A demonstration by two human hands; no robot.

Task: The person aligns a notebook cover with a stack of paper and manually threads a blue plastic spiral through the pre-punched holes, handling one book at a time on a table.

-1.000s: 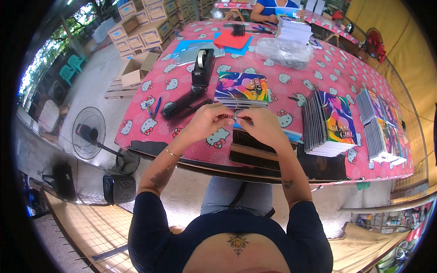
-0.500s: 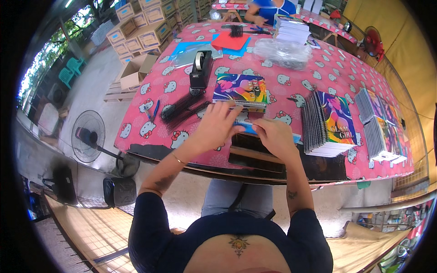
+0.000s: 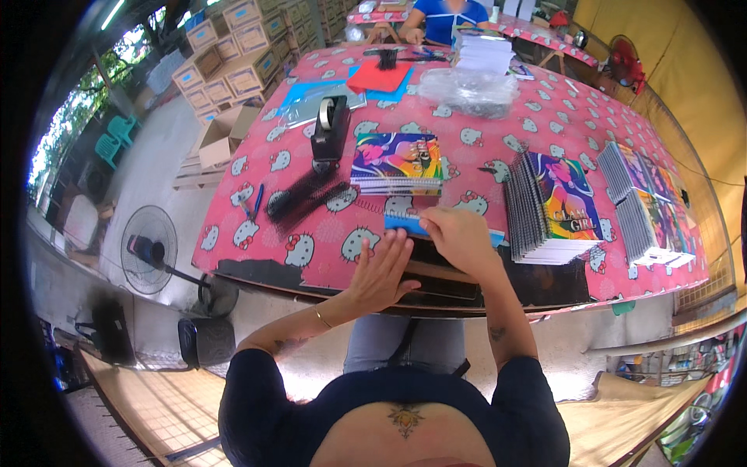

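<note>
A blue-covered notebook (image 3: 400, 221) lies near the table's front edge, with a thin spiral coil (image 3: 369, 205) sticking out past its upper left corner. My right hand (image 3: 461, 238) is closed over the notebook's middle, thumb and fingers pinching it. Flat and with fingers spread, my left hand (image 3: 381, 271) touches the lower left edge of the notebook with its fingertips. Part of the notebook is hidden under my right hand. Just beyond sits a small stack of spiral notebooks (image 3: 397, 162) with colourful covers. A dark wooden piece (image 3: 440, 279) lies under and in front of my hands.
Black coils (image 3: 299, 204), pens (image 3: 257, 202) and a tape dispenser (image 3: 330, 132) lie to the left. Notebook stacks (image 3: 556, 206) stand at right. Farther back are plastic wrap (image 3: 471, 92), a red sheet (image 3: 380, 76) and a co-worker (image 3: 445, 19) across the table.
My left hand has moved down toward me from the notebook's top edge and flattened out. The coil at the left end now shows. My right hand stays on the notebook, shifted slightly.
</note>
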